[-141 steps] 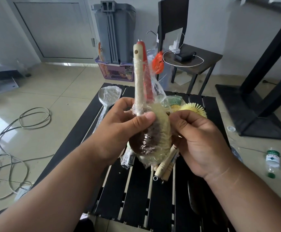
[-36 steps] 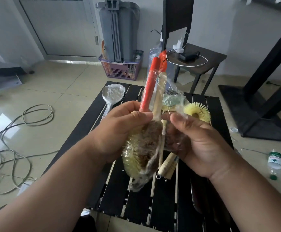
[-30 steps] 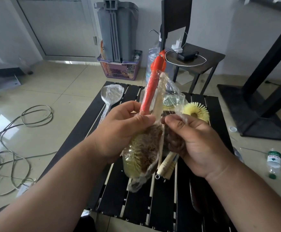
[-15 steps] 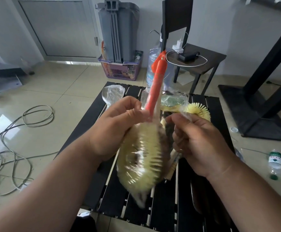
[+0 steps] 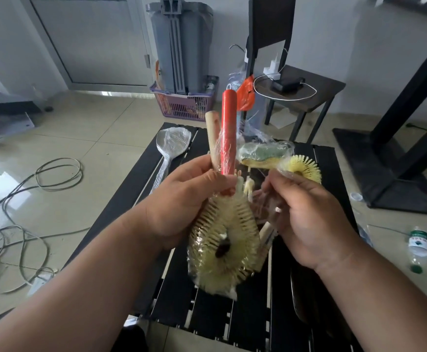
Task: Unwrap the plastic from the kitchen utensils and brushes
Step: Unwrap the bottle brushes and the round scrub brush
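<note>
My left hand [image 5: 181, 199] grips a bundle of brushes by the handles: a red handle [image 5: 228, 133] and a pale wooden handle [image 5: 212, 133] stand upright, with a round yellow bristle head [image 5: 223, 246] below, still in clear plastic wrap. My right hand [image 5: 306, 214] pinches a strip of the loose plastic [image 5: 283, 170] beside the bundle. On the black slatted table [image 5: 207, 313] lie a plastic-wrapped spoon [image 5: 173, 146], a wrapped green-and-yellow sponge [image 5: 263, 154] and a yellow round brush [image 5: 305, 168].
Wooden handles [image 5: 265, 235] lie on the table under my right hand. A small bottle [image 5: 418, 247] and cables [image 5: 16, 214] lie on the tiled floor. Behind stand a purple basket [image 5: 184, 105], a grey bin [image 5: 181, 44] and a dark side table [image 5: 309, 90].
The bundle turned in my left hand, so the yellow bristle head now faces me and the wooden handle shows left of the red one. My right hand pulled plastic to the right.
</note>
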